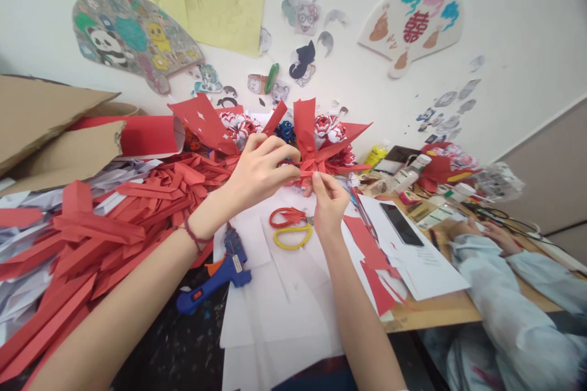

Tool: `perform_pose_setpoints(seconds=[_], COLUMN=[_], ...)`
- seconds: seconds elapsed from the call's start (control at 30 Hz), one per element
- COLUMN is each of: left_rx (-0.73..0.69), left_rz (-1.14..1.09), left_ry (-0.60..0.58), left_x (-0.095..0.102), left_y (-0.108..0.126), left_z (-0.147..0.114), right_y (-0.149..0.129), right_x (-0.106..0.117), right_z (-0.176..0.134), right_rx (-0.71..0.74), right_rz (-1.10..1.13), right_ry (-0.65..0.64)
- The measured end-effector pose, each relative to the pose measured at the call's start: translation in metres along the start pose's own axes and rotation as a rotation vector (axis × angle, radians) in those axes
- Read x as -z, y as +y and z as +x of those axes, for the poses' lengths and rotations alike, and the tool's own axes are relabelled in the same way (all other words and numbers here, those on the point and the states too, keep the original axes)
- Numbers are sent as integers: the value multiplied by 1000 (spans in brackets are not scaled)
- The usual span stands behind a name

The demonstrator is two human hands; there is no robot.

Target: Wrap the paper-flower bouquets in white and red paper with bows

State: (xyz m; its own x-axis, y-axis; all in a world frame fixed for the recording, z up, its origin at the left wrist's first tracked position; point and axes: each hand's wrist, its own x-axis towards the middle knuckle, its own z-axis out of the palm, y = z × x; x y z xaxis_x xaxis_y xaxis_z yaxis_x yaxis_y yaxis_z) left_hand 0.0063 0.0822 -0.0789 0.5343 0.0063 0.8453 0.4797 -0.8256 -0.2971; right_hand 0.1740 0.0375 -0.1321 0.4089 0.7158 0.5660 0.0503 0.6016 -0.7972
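Over the white papers, my left hand (266, 162) is raised with its fingers curled, the fingertips at the left side of a folded red paper piece (315, 160). Opposite it, my right hand (329, 198) pinches the lower edge of the same piece between thumb and finger. Parts of the paper are hidden by my fingers. Below the hands lie scissors (293, 246) with one red and one yellow handle loop. A blue glue gun (229, 272) rests on its side left of the scissors, partly on the white sheets (284, 311).
Folded red paper strips (98, 226) are heaped at left, beside cardboard (46, 116). Red-and-white paper flowers (241, 127) stand at the wall. To the right are red scraps (367, 241), a phone (401, 224) on paper, bottles (406, 177), and another person's sleeve (495, 281).
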Motion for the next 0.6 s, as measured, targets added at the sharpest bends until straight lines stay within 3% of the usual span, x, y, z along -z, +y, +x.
perform_pose_setpoints(seconds=[0.27, 0.6], left_rx=[45, 245], left_rz=[-66, -210], left_ry=[-77, -257], left_x=[1, 4], left_y=[-1, 3], left_z=[2, 7], right_y=[1, -1], right_x=[1, -2], right_z=[0, -3], right_rx=[11, 20], right_rz=[22, -41], right_ry=[-12, -13])
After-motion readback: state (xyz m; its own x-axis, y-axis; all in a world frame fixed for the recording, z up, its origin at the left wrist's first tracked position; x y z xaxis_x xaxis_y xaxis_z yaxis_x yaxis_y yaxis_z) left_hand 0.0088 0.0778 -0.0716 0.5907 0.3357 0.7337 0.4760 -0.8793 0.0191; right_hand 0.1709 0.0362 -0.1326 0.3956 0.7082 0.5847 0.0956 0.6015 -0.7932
